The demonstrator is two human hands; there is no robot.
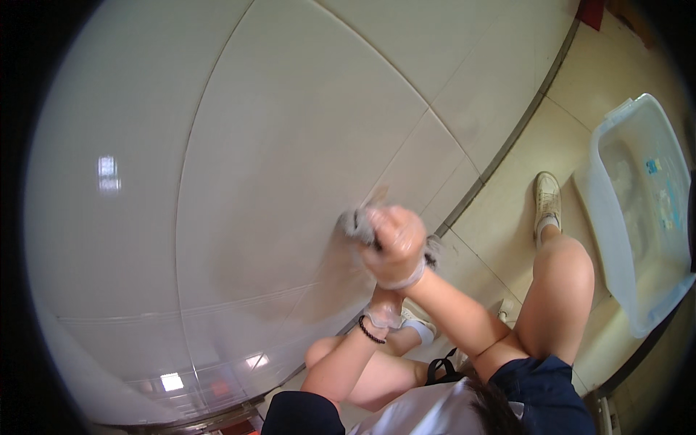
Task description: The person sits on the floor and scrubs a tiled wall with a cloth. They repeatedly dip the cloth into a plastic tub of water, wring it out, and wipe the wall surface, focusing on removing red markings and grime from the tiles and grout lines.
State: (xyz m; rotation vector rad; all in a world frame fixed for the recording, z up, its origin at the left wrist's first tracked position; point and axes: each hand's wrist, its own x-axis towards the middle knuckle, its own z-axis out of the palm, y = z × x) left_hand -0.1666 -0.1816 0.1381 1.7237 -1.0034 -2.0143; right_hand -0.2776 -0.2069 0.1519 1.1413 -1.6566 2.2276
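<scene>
My right hand (396, 239), in a clear plastic glove, is closed on a grey cloth (358, 225) in front of the glossy tiled wall (272, 163). Frayed dark ends of the cloth stick out behind that hand, near the wrist. My left hand (386, 304), also in a clear glove and with a dark bead bracelet (372, 330) at the wrist, is just below the right one. Its fingers are mostly hidden behind the right hand, so what it holds does not show. Motion blurs both the cloth and the fingers.
A translucent plastic tub (592, 217) stands on the pale tiled floor (489, 228) at the right, with stickers on its wall. My shoe (547, 198) is beside it. A dark skirting strip (511, 136) runs along the wall's foot. Something red (591, 12) lies at the top right.
</scene>
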